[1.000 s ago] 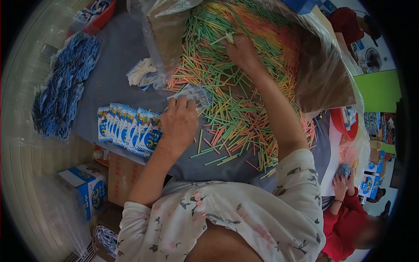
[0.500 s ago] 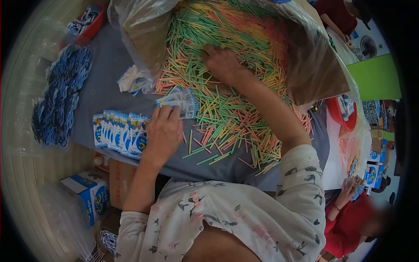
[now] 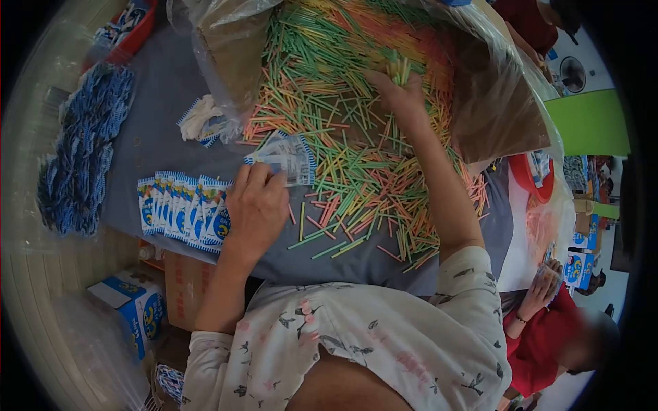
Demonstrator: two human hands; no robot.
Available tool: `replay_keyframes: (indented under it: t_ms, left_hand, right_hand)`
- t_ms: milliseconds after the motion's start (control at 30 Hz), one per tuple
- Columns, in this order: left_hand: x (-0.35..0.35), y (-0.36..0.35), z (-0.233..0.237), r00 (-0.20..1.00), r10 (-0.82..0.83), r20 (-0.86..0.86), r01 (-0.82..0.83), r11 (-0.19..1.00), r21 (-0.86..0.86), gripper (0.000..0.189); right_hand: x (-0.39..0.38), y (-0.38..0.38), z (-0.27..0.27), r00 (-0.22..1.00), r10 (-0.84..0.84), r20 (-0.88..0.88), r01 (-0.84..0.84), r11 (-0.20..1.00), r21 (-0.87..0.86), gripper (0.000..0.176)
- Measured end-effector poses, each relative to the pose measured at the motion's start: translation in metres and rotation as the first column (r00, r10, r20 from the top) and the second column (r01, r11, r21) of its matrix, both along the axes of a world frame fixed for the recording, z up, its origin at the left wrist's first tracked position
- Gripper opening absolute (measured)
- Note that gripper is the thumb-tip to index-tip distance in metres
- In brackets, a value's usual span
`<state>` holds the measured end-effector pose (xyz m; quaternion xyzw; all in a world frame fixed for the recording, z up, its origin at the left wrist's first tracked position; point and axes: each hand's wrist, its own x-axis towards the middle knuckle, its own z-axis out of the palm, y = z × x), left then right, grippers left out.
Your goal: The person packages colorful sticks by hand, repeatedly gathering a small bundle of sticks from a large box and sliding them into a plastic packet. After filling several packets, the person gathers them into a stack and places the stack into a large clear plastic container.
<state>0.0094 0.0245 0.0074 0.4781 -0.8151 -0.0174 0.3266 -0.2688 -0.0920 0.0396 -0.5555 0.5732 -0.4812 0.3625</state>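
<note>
- Left hand (image 3: 257,209): rests on the grey surface (image 3: 157,123), grip closed on the near edge of a clear packet (image 3: 288,157) with blue-printed borders. Fingers lie on top of the packet; the thumb cannot be seen.
- Clear packet: lies flat at the near-left margin of the stick pile (image 3: 329,137), its far end overlapping loose sticks.
- Right hand (image 3: 401,96): raised over the upper middle of the stick pile, grip pinched on a bunch of sticks (image 3: 399,68), green and yellow, ends pointing up out of the fingers.
- Stick pile: thin green, yellow, orange and pink sticks, spilling from an open plastic-lined bag (image 3: 233,55) down across the surface towards the person.
- Row of packets (image 3: 181,216): blue-and-white, overlapping like tiles, just left of the left hand at the near edge of the surface.
- Crumpled packets (image 3: 202,120): small heap near the bag's left corner.
- Blue heap (image 3: 79,157): packets massed inside clear plastic, far left.
- Carton (image 3: 130,308): blue-and-white, below the edge of the surface, lower left.
- Co-worker (image 3: 548,335): red sleeve, lower right; their hand (image 3: 541,291) holds something too small to identify.
</note>
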Motion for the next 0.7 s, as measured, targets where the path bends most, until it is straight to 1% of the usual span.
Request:
replay_keyframes:
  t_ms: [33, 67, 100, 133, 200, 233, 267, 300, 333, 367, 400, 433, 467, 500, 533, 567, 600, 667, 700]
  left_hand:
    - [0.002, 0.001, 0.005, 0.999, -0.014, -0.039, 0.016, 0.999, 0.041, 0.008]
    - [0.004, 0.002, 0.007, 0.997, -0.023, -0.076, 0.030, 0.996, 0.081, 0.009]
    - [0.007, 0.002, 0.007, 0.997, -0.019, -0.076, 0.025, 0.996, 0.084, 0.009]
    - [0.009, -0.001, 0.007, 0.998, -0.026, -0.055, 0.032, 0.994, 0.107, 0.008]
    - [0.012, -0.007, 0.006, 0.998, -0.041, -0.036, 0.046, 0.991, 0.127, 0.008]
    - [0.012, -0.010, 0.003, 0.994, -0.030, -0.107, 0.044, 0.991, 0.126, 0.007]
    - [0.012, -0.012, 0.001, 0.984, -0.022, -0.177, 0.045, 0.991, 0.127, 0.007]
    - [0.012, -0.012, 0.002, 0.983, -0.036, -0.180, 0.059, 0.991, 0.124, 0.007]
    - [0.012, -0.011, 0.004, 0.974, -0.035, -0.224, 0.062, 0.991, 0.115, 0.006]
    - [0.012, -0.012, 0.005, 0.962, -0.026, -0.270, 0.057, 0.993, 0.105, 0.005]
    - [0.010, -0.011, 0.003, 0.962, -0.019, -0.273, 0.050, 0.993, 0.104, 0.005]
    - [0.011, -0.009, 0.000, 0.942, -0.018, -0.336, 0.066, 0.989, 0.132, 0.006]
    - [0.012, -0.007, -0.002, 0.919, -0.015, -0.394, 0.083, 0.984, 0.156, 0.008]
    - [0.011, -0.008, 0.002, 0.922, -0.007, -0.388, 0.073, 0.985, 0.156, 0.008]
    - [0.009, -0.009, 0.009, 0.883, -0.031, -0.468, 0.114, 0.982, 0.149, 0.010]
    - [0.004, -0.010, 0.015, 0.836, -0.056, -0.546, 0.156, 0.978, 0.138, 0.012]
    - [-0.001, -0.013, 0.019, 0.837, -0.053, -0.545, 0.153, 0.978, 0.139, 0.012]
    - [-0.012, -0.022, 0.028, 0.788, -0.099, -0.608, 0.246, 0.956, 0.162, 0.017]
    - [-0.019, -0.026, 0.031, 0.789, -0.102, -0.606, 0.246, 0.956, 0.159, 0.017]
  right_hand:
    - [-0.010, 0.002, -0.005, 1.000, -0.002, -0.006, 0.002, 1.000, 0.004, 0.017]
    - [-0.021, 0.004, -0.012, 0.984, 0.015, 0.180, -0.014, 1.000, -0.011, 0.022]
    - [-0.021, 0.006, -0.012, 0.931, 0.037, 0.363, -0.029, 0.999, -0.029, 0.026]
    - [-0.020, 0.009, -0.012, 0.930, 0.040, 0.365, -0.032, 0.999, -0.028, 0.026]
    - [-0.018, 0.022, -0.008, 0.982, 0.117, 0.151, -0.125, 0.991, 0.050, 0.036]
    - [-0.020, 0.020, -0.022, 0.983, 0.109, 0.149, -0.117, 0.992, 0.047, 0.036]
    - [-0.022, 0.015, -0.049, 0.967, 0.113, -0.229, -0.134, 0.988, -0.076, 0.038]
    - [-0.014, 0.017, -0.050, 0.818, 0.054, -0.573, -0.189, 0.966, -0.179, 0.040]
    - [-0.016, 0.028, -0.042, 0.672, 0.067, -0.738, -0.292, 0.939, -0.181, 0.043]
    - [-0.018, 0.028, -0.039, 0.668, 0.061, -0.741, -0.290, 0.939, -0.184, 0.043]
    - [-0.017, 0.027, -0.037, 0.753, 0.126, -0.646, -0.263, 0.957, -0.119, 0.047]
    - [-0.013, 0.026, -0.036, 0.827, 0.186, -0.530, -0.248, 0.968, -0.047, 0.050]
    - [-0.010, 0.026, -0.033, 0.828, 0.197, -0.525, -0.259, 0.965, -0.047, 0.050]
    - [-0.007, 0.030, -0.020, 0.903, 0.221, -0.367, -0.260, 0.964, -0.059, 0.053]
    - [-0.004, 0.036, -0.005, 0.951, 0.237, -0.199, -0.254, 0.965, -0.068, 0.056]
    - [0.003, 0.042, 0.010, 0.949, 0.251, -0.192, -0.277, 0.954, -0.119, 0.065]
    - [0.009, 0.047, 0.020, 0.948, 0.254, -0.191, -0.279, 0.953, -0.118, 0.065]
    - [0.019, 0.053, 0.034, 0.943, 0.332, -0.023, -0.330, 0.926, -0.181, 0.071]
    - [0.024, 0.054, 0.038, 0.943, 0.331, -0.023, -0.330, 0.926, -0.185, 0.071]
